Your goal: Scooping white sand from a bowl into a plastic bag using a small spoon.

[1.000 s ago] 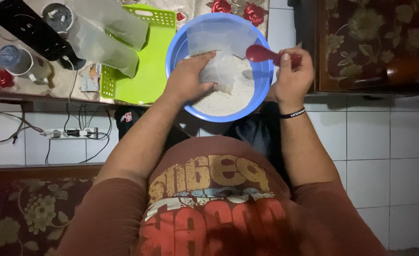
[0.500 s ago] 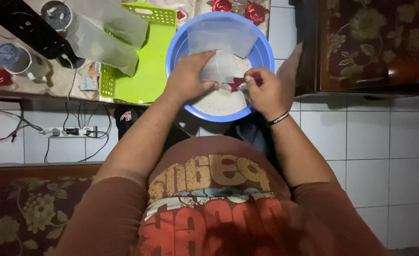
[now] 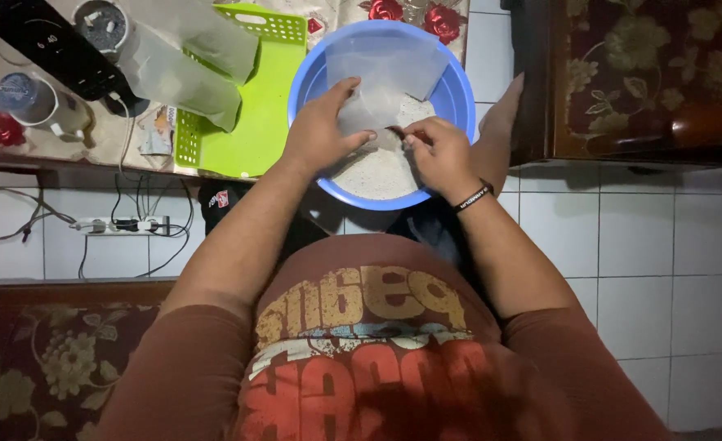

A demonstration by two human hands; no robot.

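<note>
One blue round basin (image 3: 312, 82) is seen at the upper centre of the frame, holding a pale, grainy powder (image 3: 381, 171). One clear plastic bag (image 3: 389, 73) is held inside it, its mouth low over the powder. Two bare hands are counted, both within the basin rim.

The left hand (image 3: 320, 135) is laid palm-down over the bag's left edge, fingers curled and closed on the plastic. The right hand (image 3: 438, 151) is bent at the wrist, fingertips pinched on the bag's lower right edge; a dark wristband (image 3: 473, 198) is worn on that wrist. Both forearms are extended up the frame from a brown printed shirt (image 3: 377, 343).

Just left of the basin, one green perforated tray (image 3: 247, 122) is noted, partly covered by two further clear bags (image 3: 185, 61). At the upper left, one black appliance (image 3: 46, 45) and one lidded cup (image 3: 26, 98) are recorded. One power strip (image 3: 124, 224) lies on the white tiled floor (image 3: 663, 245). A dark wooden cabinet (image 3: 647, 82) stands at the upper right.
</note>
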